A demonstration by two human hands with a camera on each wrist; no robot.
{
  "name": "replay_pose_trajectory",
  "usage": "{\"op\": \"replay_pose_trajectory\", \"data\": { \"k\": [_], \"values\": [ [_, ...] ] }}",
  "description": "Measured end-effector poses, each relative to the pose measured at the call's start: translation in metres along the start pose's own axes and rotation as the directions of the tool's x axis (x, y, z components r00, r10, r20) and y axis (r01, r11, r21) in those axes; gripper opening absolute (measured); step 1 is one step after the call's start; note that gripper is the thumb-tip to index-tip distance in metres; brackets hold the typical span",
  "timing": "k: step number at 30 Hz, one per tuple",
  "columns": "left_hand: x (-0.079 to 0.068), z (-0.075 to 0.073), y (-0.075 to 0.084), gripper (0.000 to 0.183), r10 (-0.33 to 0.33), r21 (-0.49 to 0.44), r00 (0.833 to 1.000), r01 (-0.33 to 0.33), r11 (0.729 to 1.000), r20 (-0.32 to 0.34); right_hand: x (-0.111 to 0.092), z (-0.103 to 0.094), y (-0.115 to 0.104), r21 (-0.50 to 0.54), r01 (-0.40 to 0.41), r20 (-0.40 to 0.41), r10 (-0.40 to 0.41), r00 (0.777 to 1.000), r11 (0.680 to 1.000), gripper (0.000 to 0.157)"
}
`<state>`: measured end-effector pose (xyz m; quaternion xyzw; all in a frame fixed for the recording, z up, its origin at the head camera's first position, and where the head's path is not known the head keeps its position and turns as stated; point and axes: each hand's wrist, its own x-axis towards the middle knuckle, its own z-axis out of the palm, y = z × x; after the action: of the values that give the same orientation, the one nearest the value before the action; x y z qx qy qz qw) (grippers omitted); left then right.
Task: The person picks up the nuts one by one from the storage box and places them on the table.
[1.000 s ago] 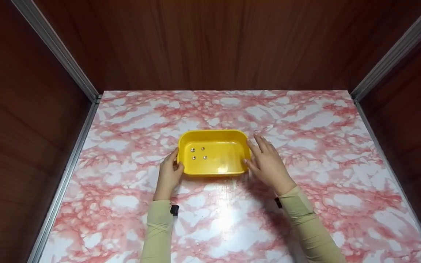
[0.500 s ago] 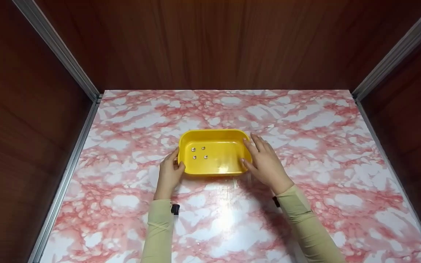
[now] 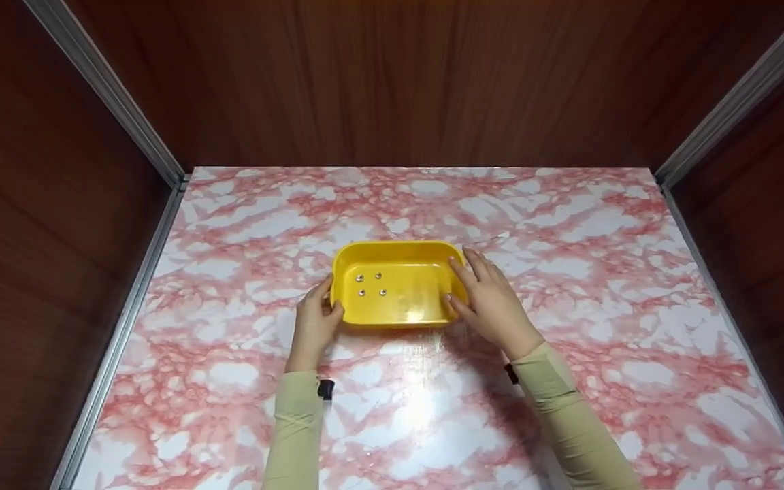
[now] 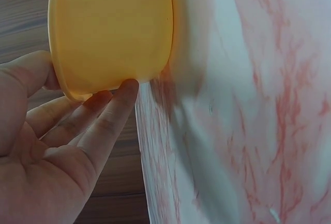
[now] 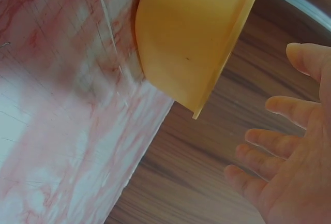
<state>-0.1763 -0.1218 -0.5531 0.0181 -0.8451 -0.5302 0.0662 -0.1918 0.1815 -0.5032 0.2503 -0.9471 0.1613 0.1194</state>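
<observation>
Right hand (image 3: pixel 499 309) shifted slightly leftward, near yellow tub (image 3: pixel 419 291), fingers (image 5: pixel 290 111) spread (just clear); left hand (image 3: pixel 315 328) pinches tub's left end.

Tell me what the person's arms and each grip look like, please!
The left sleeve and right sleeve are long, yellow-green and creased. A small black piece shows at each wrist. The left grip and right grip are bare hands, without gloves.

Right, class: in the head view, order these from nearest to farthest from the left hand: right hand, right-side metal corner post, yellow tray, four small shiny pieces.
1. Yellow tray: its left end is in the left hand.
2. Four small shiny pieces: inside, left half.
3. Right hand: at the right end.
4. Metal corner post: far back, right.
</observation>
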Motion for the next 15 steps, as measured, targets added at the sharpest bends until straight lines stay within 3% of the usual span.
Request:
{"op": "replay_pose_trajectory", "data": {
  "k": [15],
  "values": [
    [-0.0009, -0.0006, -0.0003, 0.054, 0.001, -0.021, 1.0, -0.001, 1.0, -0.003, 0.0055, 0.0041, -0.0029, -0.022, 0.03, 0.017, -0.03, 0.999, 0.999, 0.063]
  ]
}}
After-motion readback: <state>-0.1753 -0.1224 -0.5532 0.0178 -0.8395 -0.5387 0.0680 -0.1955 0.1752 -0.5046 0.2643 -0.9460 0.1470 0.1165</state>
